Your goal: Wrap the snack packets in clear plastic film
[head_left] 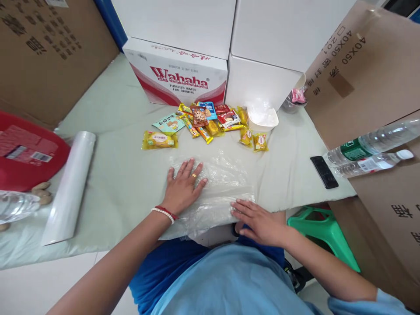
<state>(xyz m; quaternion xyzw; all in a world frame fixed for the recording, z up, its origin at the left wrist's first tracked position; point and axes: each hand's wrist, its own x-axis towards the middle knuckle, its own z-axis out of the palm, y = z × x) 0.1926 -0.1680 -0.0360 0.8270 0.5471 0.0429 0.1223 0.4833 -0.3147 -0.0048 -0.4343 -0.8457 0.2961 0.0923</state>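
A sheet of clear plastic, perhaps a bag point(226, 183), lies wrinkled on the cloth-covered table point(121, 175) in front of me, part of it hanging over the near edge. My left hand point(183, 186) rests flat on its left side, fingers spread. On the lower right part of the plastic, near the table edge, my right hand point(257, 221) lies with its fingers stretched out. Behind the plastic sits a pile of wrapped snacks point(205, 120). One yellow snack packet point(159, 140) lies apart at the left, and two small yellow packets point(254, 140) lie at the right.
A white bowl point(262, 117) and a Wahaha carton point(179, 76) stand at the back. To the left are a roll of plastic film point(70, 188) and a red container point(29, 148). A black phone point(324, 172), plastic bottles point(370, 148) and a green stool point(323, 232) are at the right.
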